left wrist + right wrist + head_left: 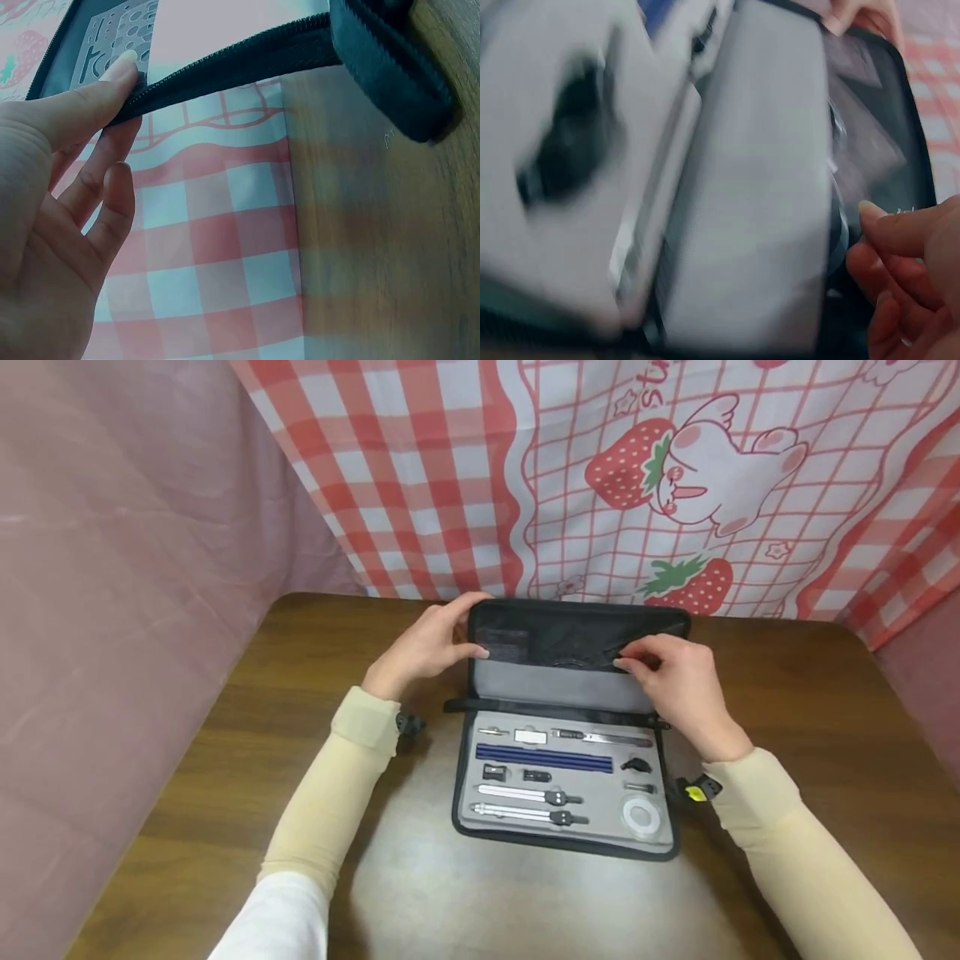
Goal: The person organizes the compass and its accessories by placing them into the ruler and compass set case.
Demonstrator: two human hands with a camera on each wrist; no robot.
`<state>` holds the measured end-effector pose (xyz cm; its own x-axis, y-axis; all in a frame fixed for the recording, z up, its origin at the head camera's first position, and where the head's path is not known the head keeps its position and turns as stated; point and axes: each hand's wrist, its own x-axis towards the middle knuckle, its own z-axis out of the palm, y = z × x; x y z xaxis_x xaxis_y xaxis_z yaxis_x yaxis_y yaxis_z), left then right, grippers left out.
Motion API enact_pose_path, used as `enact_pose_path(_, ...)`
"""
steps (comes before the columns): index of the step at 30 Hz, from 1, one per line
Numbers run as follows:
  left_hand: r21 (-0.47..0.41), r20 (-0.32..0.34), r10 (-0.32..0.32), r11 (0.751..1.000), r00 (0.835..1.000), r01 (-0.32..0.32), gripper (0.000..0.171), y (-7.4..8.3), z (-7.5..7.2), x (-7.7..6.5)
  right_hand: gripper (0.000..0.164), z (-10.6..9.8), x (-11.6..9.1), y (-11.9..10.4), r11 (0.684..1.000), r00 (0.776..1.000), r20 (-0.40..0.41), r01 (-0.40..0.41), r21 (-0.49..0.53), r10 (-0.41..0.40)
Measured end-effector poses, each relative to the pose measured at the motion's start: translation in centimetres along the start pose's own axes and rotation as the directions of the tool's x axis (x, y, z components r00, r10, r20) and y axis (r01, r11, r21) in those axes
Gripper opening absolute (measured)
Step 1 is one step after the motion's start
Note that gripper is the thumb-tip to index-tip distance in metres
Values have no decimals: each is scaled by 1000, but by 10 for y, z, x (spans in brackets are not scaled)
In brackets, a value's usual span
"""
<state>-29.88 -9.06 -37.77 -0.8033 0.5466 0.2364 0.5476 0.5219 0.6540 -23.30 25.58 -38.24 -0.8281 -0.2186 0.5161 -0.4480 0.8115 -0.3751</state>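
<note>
A black zip case (562, 841) lies unfolded on the table, its lid raised at the back. My left hand (427, 643) grips the lid's left edge, thumb inside and fingers behind. Under that thumb, in the left wrist view, is a clear stencil (94, 49) with cut-out shapes. At the lid's right side my right hand (678, 677) pinches a clear plastic piece in the dark pocket (900, 191); its exact shape is partly hidden. Grey foam in the base holds two compasses (517, 793), blue pencils (543, 757), a craft knife (600, 737), an eraser (531, 737) and a sharpener (494, 772).
The case stands on a brown wooden table (225, 760). Behind it hangs a red-and-white checked cloth (420, 485) with strawberries; a pink cloth (135, 568) hangs at the left. A zip end loop (405, 82) sticks out at the hinge.
</note>
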Motion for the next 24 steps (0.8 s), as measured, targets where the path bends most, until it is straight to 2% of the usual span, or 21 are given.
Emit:
enact_pose_path(4,0,1,2,1000,1000,-2,71,-1,4,1,12,-23,-9,17,994,994,-17,-109,23,109)
enact_pose_path(7,-1,-18,9,1000,1000,-9,64,0,3,1,15,-35,-16,30,980,981,14,-196,24,195)
enact_pose_path(10,33,-28,9,999,1000,-8,51,3,2,1,23,-42,-23,43,966,961,102,-258,-3,257)
enact_pose_path(13,72,-12,12,997,1000,-11,43,7,1,2,30,-44,-32,54,956,925,245,-291,-39,292)
enact_pose_path(16,86,13,23,996,1000,-24,40,10,0,1,30,-38,-36,61,966,880,403,-256,-48,253)
enact_pose_path(18,86,33,35,996,999,-37,38,13,-2,-1,26,-32,-37,65,978,859,472,-203,-43,199)
enact_pose_path(22,96,94,62,993,994,-71,36,19,-6,-8,12,-21,-38,69,994,842,531,-108,-2,93)
enact_pose_path(24,114,142,86,988,986,-102,33,24,-7,-11,13,-19,-40,71,996,843,534,-88,23,62)
